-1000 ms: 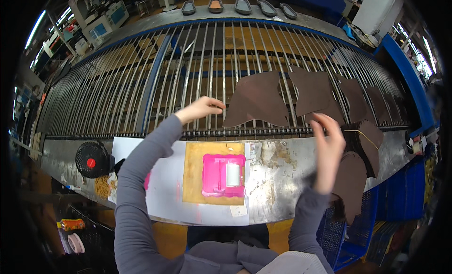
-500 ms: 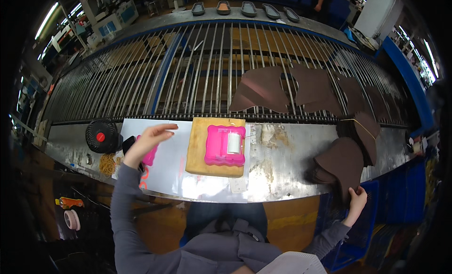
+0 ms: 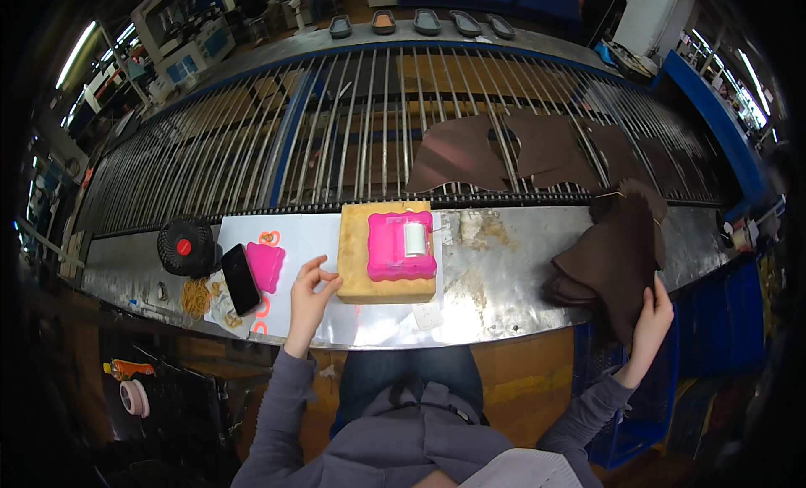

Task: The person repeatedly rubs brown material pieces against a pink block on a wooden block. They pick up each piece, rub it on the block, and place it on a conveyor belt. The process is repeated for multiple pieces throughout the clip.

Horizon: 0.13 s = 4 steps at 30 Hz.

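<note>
meanwhile, one hand at the wooden block, the other on the brown stack

far left on the metal bench [image 3: 504, 278] stands a small black fan [image 3: 185, 245] with a red centre, and just in front of it lies a tangle of yellowish rubber bands [image 3: 196, 297]. next comes a white sheet [image 3: 311, 236] spread over the bench, carrying a black phone [image 3: 240, 278] laid at a slant and a pink lid-like piece [image 3: 267, 266] just beside it.

the left hand [image 3: 311, 297] rests on the white sheet with its fingers loosely curled, thumb and forefinger at the near left corner of the wooden block [image 3: 369, 278]; it grips nothing that can be made out. the block lies flat on the sheet, and on top of it sits a pink tray [image 3: 390, 246] with a scalloped edge, holding a white roll [image 3: 415, 239] toward its right side.

behind all this runs a wide rack of metal bars [image 3: 336, 144], curving with the lens. on the bars, right of centre, lie flat brown leather pieces [image 3: 457, 156] side by side, reaching off to the right.

further right, at the end of the bench, a stack of brown leather pieces [image 3: 609, 266] hangs over the near edge. the right hand [image 3: 651, 320] is raised at the lower edge of that stack, fingers up against it and thumb alongside, pinching the lowest part of the pile. below the hand a blue crate [image 3: 646, 421] stands on the floor. grey sleeves cover both forearms.
</note>
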### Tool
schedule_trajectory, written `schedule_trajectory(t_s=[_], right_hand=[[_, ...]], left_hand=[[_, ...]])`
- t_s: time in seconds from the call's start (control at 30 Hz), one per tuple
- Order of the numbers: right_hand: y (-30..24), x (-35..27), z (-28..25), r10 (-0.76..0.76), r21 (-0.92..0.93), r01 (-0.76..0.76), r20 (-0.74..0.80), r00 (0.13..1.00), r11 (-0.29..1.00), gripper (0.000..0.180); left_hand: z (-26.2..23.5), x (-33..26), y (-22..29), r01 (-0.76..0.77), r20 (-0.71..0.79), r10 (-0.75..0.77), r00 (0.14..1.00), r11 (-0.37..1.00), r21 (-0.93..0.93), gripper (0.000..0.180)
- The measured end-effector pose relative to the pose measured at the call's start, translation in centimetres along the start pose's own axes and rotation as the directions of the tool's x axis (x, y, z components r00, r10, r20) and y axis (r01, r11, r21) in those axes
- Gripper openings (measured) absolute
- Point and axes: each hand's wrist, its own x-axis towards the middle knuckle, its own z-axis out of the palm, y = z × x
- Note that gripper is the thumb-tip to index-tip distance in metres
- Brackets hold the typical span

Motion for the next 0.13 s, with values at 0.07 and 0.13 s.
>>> schedule_trajectory(t_s=[0.07,0.13], right_hand=[[-5.6,-0.1,-1.5,-0.105,0.305,0.085,0.051,0.993,0.949,0.032],[-9.6,-0.1,-2.6,-0.256,0.455,0.197,0.071,0.964,0.868,0.033]], left_hand=[[-0.9,0.5,2.2,-0.15,-0.099,0.157,0.983,0.986,0.078,0.02],[-1.9,1.7,6.1,-0.33,-0.121,0.347,0.93,0.933,0.141,0.02]])
